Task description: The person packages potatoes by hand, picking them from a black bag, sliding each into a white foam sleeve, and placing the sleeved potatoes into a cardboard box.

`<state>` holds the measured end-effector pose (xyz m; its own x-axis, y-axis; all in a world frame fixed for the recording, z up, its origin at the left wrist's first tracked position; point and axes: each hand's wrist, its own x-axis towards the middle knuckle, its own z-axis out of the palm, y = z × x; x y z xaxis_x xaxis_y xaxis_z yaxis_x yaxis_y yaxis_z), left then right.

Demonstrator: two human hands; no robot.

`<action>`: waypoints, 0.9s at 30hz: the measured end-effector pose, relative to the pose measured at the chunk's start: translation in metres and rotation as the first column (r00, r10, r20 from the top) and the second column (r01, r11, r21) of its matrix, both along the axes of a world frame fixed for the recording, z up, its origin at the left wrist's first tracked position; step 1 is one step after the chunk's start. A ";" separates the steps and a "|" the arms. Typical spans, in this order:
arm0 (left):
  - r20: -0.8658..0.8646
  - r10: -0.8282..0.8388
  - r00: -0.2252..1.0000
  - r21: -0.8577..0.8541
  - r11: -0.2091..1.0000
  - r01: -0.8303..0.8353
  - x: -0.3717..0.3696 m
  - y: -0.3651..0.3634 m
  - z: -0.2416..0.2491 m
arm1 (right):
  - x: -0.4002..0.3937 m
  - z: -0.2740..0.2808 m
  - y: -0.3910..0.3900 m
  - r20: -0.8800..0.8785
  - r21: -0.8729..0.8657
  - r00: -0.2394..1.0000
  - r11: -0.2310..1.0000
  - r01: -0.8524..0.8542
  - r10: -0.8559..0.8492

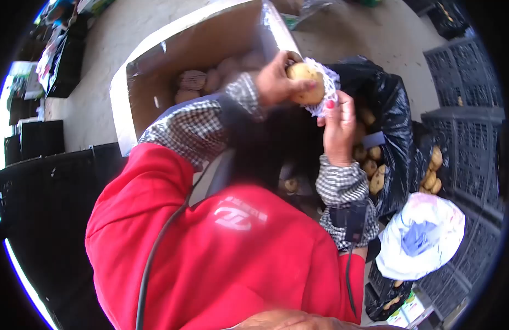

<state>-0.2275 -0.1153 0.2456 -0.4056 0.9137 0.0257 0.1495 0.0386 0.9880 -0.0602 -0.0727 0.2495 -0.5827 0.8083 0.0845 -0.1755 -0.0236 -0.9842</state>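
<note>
My left hand [274, 82] is closed around a large yellow-brown potato [302, 77] above the box's near right edge. A white foam net sleeve [330, 82] covers the potato's right end. Thumb and fingers of my right hand [340, 129] pinch the lower edge of that sleeve. To the left stands an open cardboard box [155, 66], with several net-wrapped potatoes [193, 80] on its bottom; my left forearm hides part of them. Below my right hand, loose potatoes [377, 179] lie in a black plastic bag [384, 93].
A white bag [395, 256] with purple-blue pieces [419, 237] inside stands at the lower right. Dark plastic crates [469, 137] line the right side, with more potatoes [432, 170] beside them. A black panel [51, 220] is on the left. A cable [155, 247] runs along my left sleeve.
</note>
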 end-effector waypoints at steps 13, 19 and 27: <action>-0.303 0.132 0.944 -0.631 0.714 -0.303 -0.238 -0.130 -0.076 | 0.080 -0.067 0.047 0.265 -0.245 0.943 0.932 0.267 -0.201; -0.420 -0.256 0.870 -0.707 0.694 -0.137 -0.242 -0.136 -0.099 | 0.084 -0.074 0.047 0.335 -0.244 0.916 0.919 0.311 -0.221; -0.119 -0.832 0.542 -0.927 0.289 0.240 -0.185 -0.169 -0.185 | 0.095 -0.090 0.047 0.390 -0.311 0.886 0.869 0.384 -0.252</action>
<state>-0.4129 -0.2843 0.0603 0.0201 0.6133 -0.7896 0.8861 0.3549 0.2982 0.0344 -0.0259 0.1598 -0.2277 0.8853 -0.4055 0.0919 -0.3950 -0.9141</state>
